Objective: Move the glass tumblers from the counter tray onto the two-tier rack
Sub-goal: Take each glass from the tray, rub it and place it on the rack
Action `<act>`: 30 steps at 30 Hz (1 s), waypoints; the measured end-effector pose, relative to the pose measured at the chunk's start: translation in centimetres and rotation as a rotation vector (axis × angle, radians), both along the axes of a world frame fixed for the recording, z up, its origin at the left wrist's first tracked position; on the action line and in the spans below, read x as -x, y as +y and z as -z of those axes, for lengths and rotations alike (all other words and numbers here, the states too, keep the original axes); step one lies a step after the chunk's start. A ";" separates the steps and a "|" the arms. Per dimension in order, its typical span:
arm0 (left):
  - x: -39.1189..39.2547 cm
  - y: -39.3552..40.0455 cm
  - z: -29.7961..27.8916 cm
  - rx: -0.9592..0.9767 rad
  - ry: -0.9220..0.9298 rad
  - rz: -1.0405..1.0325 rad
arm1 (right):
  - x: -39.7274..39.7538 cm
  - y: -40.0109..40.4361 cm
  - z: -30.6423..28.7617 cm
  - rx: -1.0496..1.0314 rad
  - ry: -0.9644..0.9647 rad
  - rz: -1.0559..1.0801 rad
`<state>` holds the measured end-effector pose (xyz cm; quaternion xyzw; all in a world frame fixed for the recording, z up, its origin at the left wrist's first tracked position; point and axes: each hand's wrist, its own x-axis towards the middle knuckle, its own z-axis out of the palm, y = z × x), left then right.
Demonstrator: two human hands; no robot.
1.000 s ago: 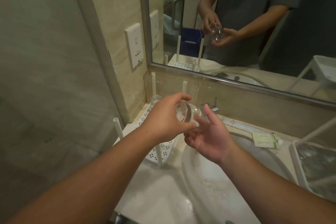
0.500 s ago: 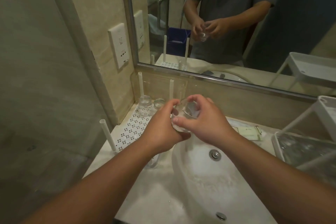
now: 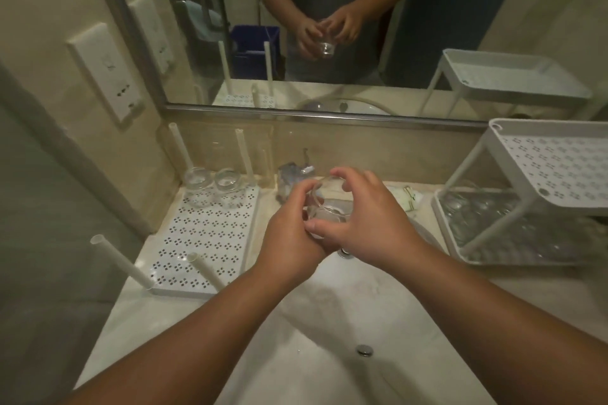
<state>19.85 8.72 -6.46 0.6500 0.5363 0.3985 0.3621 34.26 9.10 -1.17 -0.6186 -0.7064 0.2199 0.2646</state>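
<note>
Holding one glass tumbler (image 3: 324, 207) over the sink basin (image 3: 329, 322) w/ both hands: left hand (image 3: 292, 233) curled round its near-left side, right hand (image 3: 365, 223) gripping from above & right, thumb across the front. Tumbler looks tilted, mouth toward the mirror; exact angle hard to tell thru the glass. Judging by that, this is the hand-over mid-carry. To do it well: let the right hand get a full wrap before the left lets go, keep it upright-ish, then swing right toward the two-tier rack (image 3: 539, 194). Two more tumblers (image 3: 212, 182) sit at the back of the perforated counter tray (image 3: 210, 233), just beside the wall. Room: open air above the basin, nothing between hands & rack. Edges to mind: rack's slanted leg (image 3: 493, 227) & the rim of the top tier (image 3: 493, 128); bottom tier already looks crowded w/ glassware, so the top shelf prob has more free space. Tray's upright posts (image 3: 245, 154) matter only for the next pick.
</note>
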 end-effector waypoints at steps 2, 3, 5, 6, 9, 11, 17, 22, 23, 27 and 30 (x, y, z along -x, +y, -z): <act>-1.9 0.1 0.4 0.012 -0.007 0.052 | -2.0 -0.4 0.6 0.018 0.013 0.038; -2.9 0.1 0.5 0.012 -0.013 0.077 | -3.0 -0.6 0.9 0.025 0.021 0.059; -5.1 0.0 0.7 0.008 -0.026 0.129 | -5.2 -1.2 1.4 0.035 0.041 0.107; -6.3 0.0 0.8 0.015 -0.033 0.154 | -6.3 -1.5 1.7 0.039 0.051 0.134; -9.8 0.0 1.3 0.047 -0.042 0.216 | -9.9 -2.5 2.4 0.038 0.058 0.211; -12.3 -0.1 1.7 0.057 -0.018 0.252 | -12.4 -3.2 2.9 0.039 0.076 0.252; -19.4 -0.7 2.9 0.121 0.055 0.359 | -19.6 -5.3 4.7 0.051 0.132 0.370; -24.7 -1.1 4.0 0.150 0.124 0.436 | -24.7 -6.6 6.0 0.057 0.137 0.437; -25.7 -1.2 4.3 0.162 0.128 0.448 | -25.6 -6.8 6.3 0.057 0.127 0.446; -29.3 -1.5 5.3 0.213 0.126 0.474 | -29.2 -7.4 7.3 0.052 0.104 0.467; -31.5 -1.5 5.7 0.280 0.119 0.459 | -31.7 -7.4 8.2 0.063 0.094 0.479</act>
